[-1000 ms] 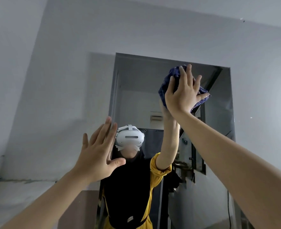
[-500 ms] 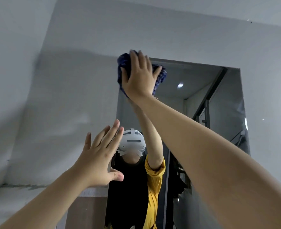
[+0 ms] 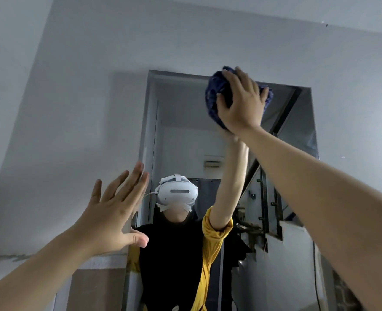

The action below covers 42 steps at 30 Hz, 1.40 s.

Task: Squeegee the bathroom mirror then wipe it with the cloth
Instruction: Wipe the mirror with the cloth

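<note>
Two steps in this job, and judging by what's in hand we're in the second: no squeegee anywhere in view, and the right hand [image 3: 241,102] has a bunched dark blue cloth [image 3: 214,97] against the bathroom mirror [image 3: 185,140]. So squeegee pass is probably done (can't confirm, glass shows no obvious streaks or water either way).

Cloth position: top edge of the mirror, right of centre, overlapping the upper frame line slightly onto the white wall [image 3: 95,86]. My read is that the lower glass is left to wipe, though nothing visible tells wiped from unwiped areas.

Cloth vs fingers [image 3: 232,75]: it's a wad between palm and glass. Fingers curl over its top and right side, thumb hooks the left side, so it's a clenched grasp on the cloth, not a flat-palm press. Fabric spills out left of the thumb and below the heel of the hand, plus a bit past the fingertips on the right.

Left hand [image 3: 115,212]: raised, fingers straight and spread, holding nothing. It sits at the mirror's left edge, over wall and frame; can't tell whether it actually touches the surface or hovers just off it.

Reflection shows the person's raised arm with a yellow sleeve [image 3: 217,230] meeting the cloth.
</note>
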Motion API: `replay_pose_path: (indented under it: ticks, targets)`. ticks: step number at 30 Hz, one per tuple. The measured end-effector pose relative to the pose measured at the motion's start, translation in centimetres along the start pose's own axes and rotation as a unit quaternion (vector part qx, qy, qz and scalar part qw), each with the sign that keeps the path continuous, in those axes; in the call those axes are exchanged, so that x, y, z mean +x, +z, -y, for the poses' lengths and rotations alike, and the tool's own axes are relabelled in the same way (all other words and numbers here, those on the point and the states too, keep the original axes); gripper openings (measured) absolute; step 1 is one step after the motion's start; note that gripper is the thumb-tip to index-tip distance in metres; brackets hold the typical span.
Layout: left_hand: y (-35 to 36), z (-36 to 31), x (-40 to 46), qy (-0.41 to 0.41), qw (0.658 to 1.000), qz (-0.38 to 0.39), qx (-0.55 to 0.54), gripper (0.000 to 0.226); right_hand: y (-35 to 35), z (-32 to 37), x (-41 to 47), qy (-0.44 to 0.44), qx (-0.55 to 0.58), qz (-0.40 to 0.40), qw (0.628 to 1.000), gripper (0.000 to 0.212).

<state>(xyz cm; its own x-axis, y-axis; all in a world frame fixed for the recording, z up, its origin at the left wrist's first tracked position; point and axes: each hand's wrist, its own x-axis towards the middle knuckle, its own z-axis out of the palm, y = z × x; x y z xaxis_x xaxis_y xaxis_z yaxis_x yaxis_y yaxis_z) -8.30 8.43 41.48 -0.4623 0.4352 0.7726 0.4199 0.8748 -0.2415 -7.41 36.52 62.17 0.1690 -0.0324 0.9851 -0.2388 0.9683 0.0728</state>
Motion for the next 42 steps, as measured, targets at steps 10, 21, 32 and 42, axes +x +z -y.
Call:
replay_pose_path:
  ticks: [10, 21, 32, 42]
  targets:
    - [-0.1, -0.9, 0.0, -0.020, 1.000, -0.007, 0.019, 0.129, -4.9, -11.1, -3.9, 0.181, -0.038, -0.068, 0.980, 0.049]
    - [1.0, -2.1, -1.9, -0.050, 0.997, -0.037, 0.049, 0.103, -3.5, -4.0, -8.6, 0.370, -0.051, -0.056, 0.926, 0.058]
    - [2.2, -1.6, -5.1, -0.011, 0.995, 0.028, 0.096, 0.152, 2.0, 10.3, -6.8, 0.135, 0.020, 0.046, 0.990, 0.057]
    - [3.0, -1.9, -5.3, -0.016, 0.994, 0.012, 0.106, 0.150, 2.3, 11.7, -10.8, -0.200, 0.050, 0.098, 0.974, 0.053]
